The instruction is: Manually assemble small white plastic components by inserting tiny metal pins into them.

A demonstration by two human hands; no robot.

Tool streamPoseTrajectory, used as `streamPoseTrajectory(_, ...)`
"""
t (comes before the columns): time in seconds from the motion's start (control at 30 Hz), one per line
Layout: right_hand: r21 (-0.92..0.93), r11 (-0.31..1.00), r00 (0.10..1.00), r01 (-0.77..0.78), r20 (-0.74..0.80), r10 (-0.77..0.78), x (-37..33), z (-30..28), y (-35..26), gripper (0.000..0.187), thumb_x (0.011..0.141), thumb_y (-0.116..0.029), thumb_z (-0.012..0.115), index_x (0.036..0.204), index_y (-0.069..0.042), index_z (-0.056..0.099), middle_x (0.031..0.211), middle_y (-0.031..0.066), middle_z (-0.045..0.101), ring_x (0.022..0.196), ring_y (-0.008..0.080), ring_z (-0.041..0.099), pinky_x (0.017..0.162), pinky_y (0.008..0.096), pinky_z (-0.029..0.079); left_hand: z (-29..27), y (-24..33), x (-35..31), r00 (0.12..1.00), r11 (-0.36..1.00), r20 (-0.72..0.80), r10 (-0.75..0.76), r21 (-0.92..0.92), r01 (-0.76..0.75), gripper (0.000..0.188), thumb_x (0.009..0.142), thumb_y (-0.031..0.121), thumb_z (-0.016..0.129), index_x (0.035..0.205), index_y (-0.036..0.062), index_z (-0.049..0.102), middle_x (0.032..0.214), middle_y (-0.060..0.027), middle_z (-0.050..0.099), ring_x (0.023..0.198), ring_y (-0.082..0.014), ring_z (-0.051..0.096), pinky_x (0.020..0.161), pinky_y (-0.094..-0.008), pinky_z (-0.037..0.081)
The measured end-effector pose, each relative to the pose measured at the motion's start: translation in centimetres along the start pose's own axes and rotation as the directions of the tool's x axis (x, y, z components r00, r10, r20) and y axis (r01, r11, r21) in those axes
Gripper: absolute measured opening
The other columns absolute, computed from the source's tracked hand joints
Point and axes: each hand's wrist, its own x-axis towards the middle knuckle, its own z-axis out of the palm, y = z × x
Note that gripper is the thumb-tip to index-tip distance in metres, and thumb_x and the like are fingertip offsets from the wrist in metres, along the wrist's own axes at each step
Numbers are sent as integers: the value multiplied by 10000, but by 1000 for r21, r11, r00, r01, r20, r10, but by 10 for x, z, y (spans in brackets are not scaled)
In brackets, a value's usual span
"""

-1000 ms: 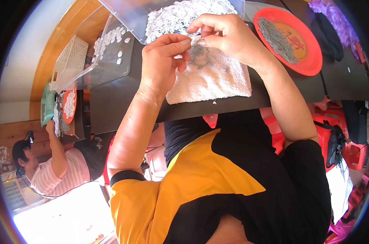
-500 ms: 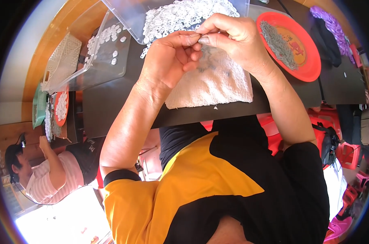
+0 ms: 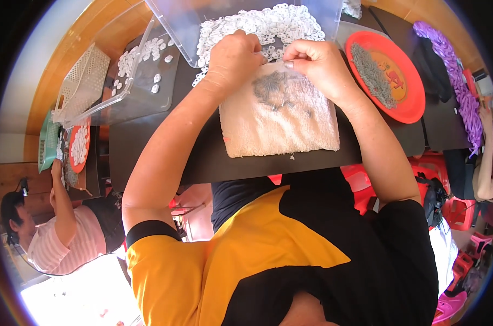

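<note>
My left hand (image 3: 234,60) is at the near edge of a clear plastic bin (image 3: 178,41), its fingers curled down beside a heap of small white looped plastic pieces (image 3: 230,24). Whatever its fingertips hold is hidden behind the hand. My right hand (image 3: 320,65) is just right of it, thumb and forefinger pinched together above the far edge of a pale towel (image 3: 290,133). What sits in that pinch is too small to make out. Dark grey smudges mark the towel below both hands. The hands are apart from each other.
At right stands a red plate (image 3: 415,103) with a pile of thin grey pieces (image 3: 372,76). Beyond it lies a purple bundle (image 3: 458,81). A second clear bin (image 3: 121,103) and a white basket (image 3: 83,81) are at left. A co-worker (image 3: 67,233) sits at far left.
My hands, earlier fingertip to fingertip over the towel, have separated. The left has turned palm down toward the white pieces; the right has dropped slightly nearer. More of the towel shows.
</note>
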Motion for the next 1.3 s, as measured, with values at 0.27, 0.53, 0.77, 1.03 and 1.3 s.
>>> streamPoseTrajectory(0.27,-47,996,995,-70,63,73,1,-4,-6,52,809,37,633,849,13,656,720,-12,613,675,57,537,635,222,445,2,0,0,998,995,30,-63,-80,66,164,760,161,703,855,30,679,788,-96,663,714,-245,626,677,-358,488)
streamPoseTrajectory(0.53,398,910,990,-115,-30,139,-2,-10,-23,42,846,-42,651,877,-16,663,748,5,629,670,80,562,613,231,467,-35,42,-29,940,587,200,-277,-739,331,121,840,101,681,832,-18,662,715,-23,619,589,-85,540,501,-230,393)
streamPoseTrajectory(0.77,415,909,995,23,-100,21,-7,-4,-38,30,871,-41,637,885,-15,631,781,4,626,665,69,551,602,229,466,-32,66,-37,940,409,210,-268,-859,309,114,848,72,679,875,-33,643,728,-41,623,567,-91,534,479,-220,381)
streamPoseTrajectory(1.03,481,875,989,62,-147,11,-9,0,-34,20,876,8,608,893,1,617,778,7,623,662,58,542,578,215,454,-20,66,-43,961,569,-109,-253,-821,56,164,796,20,741,924,-13,643,774,-28,636,648,-70,569,542,-203,434)
streamPoseTrajectory(1.3,496,867,990,46,-135,25,-11,5,-37,33,892,3,596,904,-14,621,804,5,629,682,47,545,580,204,452,-7,56,-46,948,784,-318,-20,-594,-183,152,802,-7,732,918,16,635,776,-20,626,718,-81,605,657,-225,501)
